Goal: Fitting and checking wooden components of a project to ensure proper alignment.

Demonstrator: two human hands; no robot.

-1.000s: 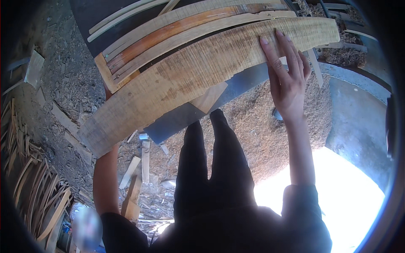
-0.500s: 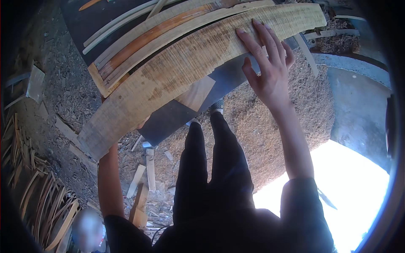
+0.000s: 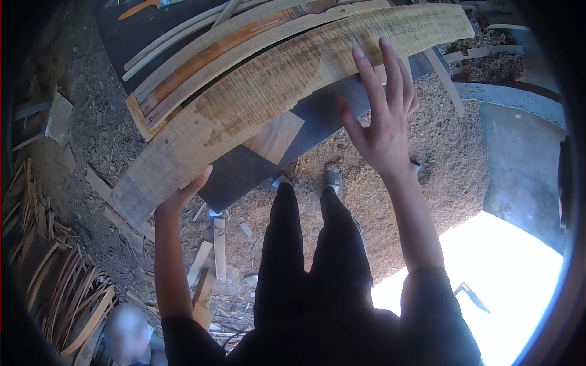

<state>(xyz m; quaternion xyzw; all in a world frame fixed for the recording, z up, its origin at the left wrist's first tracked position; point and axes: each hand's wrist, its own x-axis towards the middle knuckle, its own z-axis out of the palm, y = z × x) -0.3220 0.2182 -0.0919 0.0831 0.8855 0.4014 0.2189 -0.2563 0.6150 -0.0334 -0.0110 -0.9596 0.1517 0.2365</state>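
A long, wide wooden plank (image 3: 244, 113) with rough saw marks and brown stains slants across the dark tabletop (image 3: 232, 180). Its left end sticks out past the table edge. My left hand (image 3: 180, 198) grips the near edge by that end, the thumb showing and the other fingers hidden beneath the wood. Fingers spread, my right hand (image 3: 387, 125) is open at the plank's right half, its fingertips over the near edge; whether they touch is unclear. A smooth square piece of wood (image 3: 279, 137) lies on the tabletop, partly under the plank.
Behind the plank lie long wooden strips (image 3: 226, 53), one orange-brown, and a paintbrush (image 3: 140, 8). Sawdust (image 3: 445, 165) and offcuts (image 3: 220, 247) cover the floor. Thin wood strips (image 3: 67, 299) are heaped at lower left. A grey wall (image 3: 522, 158) stands at right.
My right hand has lifted its fingers from the plank's face and drawn back slightly. My left hand's thumb and wrist now show beside the near edge. The plank has hardly moved.
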